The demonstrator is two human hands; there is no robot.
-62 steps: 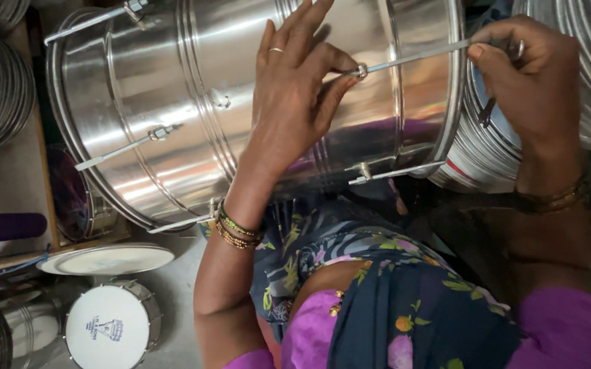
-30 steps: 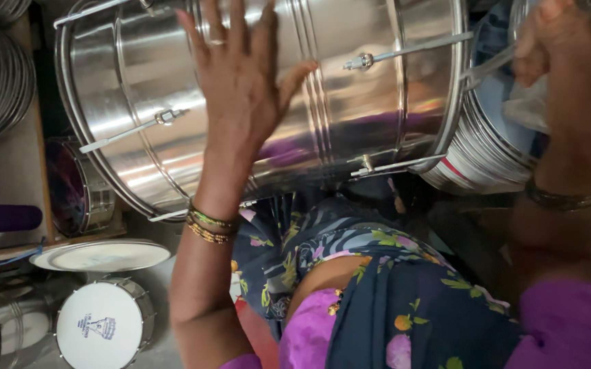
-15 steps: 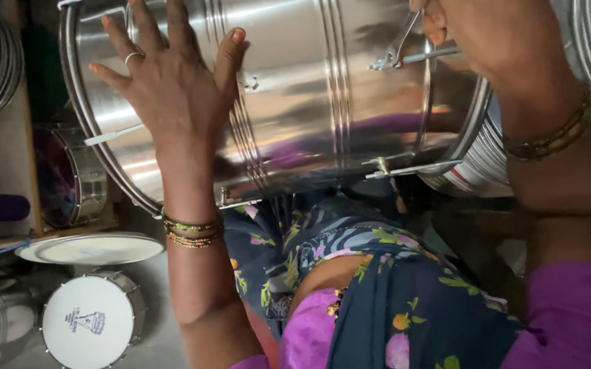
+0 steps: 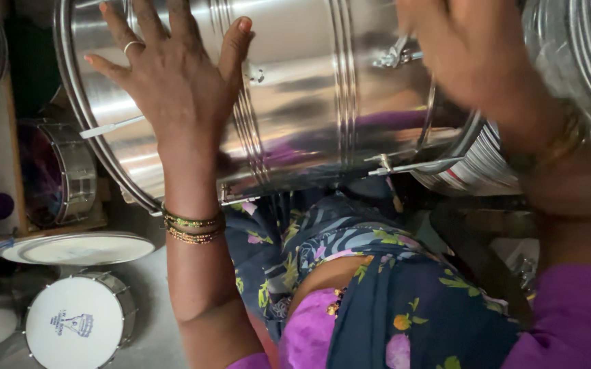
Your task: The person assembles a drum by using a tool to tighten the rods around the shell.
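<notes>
Across my lap lies the large shiny steel drum shell [image 4: 295, 102], on its side. My left hand [image 4: 165, 75] presses flat against its wall, fingers spread. My right hand [image 4: 476, 58] hovers blurred over its right end; I cannot tell its grip.

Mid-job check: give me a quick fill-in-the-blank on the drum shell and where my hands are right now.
1. The left hand lies flat, fingers spread, on the shiny ____ drum shell.
2. The left wrist wears a stack of ____.
3. The right hand is blurred, near a tension rod at the shell's ____ end.
4. On the floor at lower left stands a small drum with a ____ head.

Missing words: metal; bangles; right; white
</notes>
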